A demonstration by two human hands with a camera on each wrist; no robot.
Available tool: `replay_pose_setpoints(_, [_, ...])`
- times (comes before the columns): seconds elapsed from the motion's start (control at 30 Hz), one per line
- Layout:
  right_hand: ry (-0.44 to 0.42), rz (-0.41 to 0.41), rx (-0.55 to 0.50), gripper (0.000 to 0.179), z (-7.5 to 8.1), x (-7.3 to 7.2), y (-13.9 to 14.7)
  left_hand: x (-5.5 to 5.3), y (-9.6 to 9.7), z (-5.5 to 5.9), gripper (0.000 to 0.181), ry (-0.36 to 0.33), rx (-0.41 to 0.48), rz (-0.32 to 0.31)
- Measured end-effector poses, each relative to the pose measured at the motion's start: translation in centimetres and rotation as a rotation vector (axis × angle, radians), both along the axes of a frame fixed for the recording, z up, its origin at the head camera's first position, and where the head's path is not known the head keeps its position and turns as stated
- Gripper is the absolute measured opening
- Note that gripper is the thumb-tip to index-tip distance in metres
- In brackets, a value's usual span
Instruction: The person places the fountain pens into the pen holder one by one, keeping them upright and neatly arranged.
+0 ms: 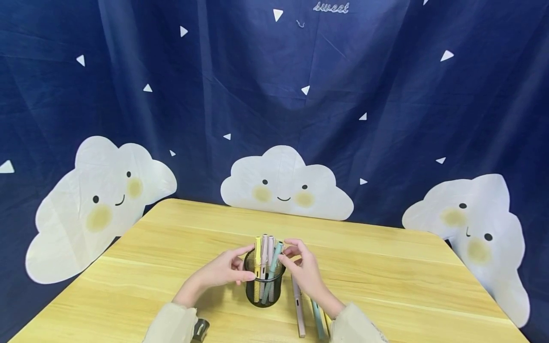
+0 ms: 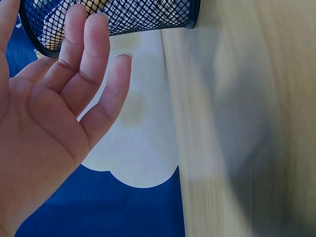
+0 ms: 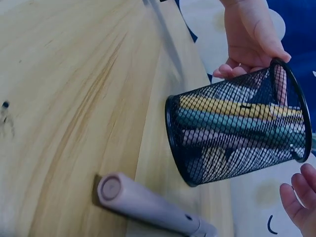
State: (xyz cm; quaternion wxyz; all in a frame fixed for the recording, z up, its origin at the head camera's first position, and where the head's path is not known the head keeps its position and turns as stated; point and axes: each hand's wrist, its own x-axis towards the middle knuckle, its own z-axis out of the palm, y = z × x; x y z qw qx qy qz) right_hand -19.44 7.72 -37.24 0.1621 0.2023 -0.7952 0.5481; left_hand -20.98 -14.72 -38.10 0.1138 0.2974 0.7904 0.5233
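A black mesh pen holder (image 1: 263,303) stands upright on the table, with a yellow pen (image 1: 258,255), pale pink-purple pens (image 1: 264,252) and a teal pen (image 1: 274,262) in it. My left hand (image 1: 223,269) holds the holder at its left, thumb at the front of the rim and index finger behind. On the other side, my right hand (image 1: 304,269) has its thumb by the upper part of the teal pen, its fingers loosely bent. The right wrist view shows some of its fingertips (image 3: 291,200) apart from the mesh; its thumb is out of that view.
On the wooden table (image 1: 386,276), a pink-purple pen (image 1: 298,309) lies right of the holder. Beside it lie a teal pen (image 1: 318,320) and a yellow pen (image 1: 328,324), partly under the right sleeve. A small black object (image 1: 200,329) sits by the left sleeve. A blue cloud-print curtain (image 1: 274,109) hangs behind.
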Motion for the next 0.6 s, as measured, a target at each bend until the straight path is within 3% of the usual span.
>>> replay_pose_setpoints(0.2, [0.007,-0.005,-0.002,0.025,1.3,1.2,0.4,0.1,0.1,0.1,0.079,-0.005,-0.013,0.006])
replay_pose_setpoints(0.6, [0.025,-0.048,0.016,0.020,0.4,1.2,1.7,-0.1,0.1,-0.1,0.080,-0.001,-0.038,0.019])
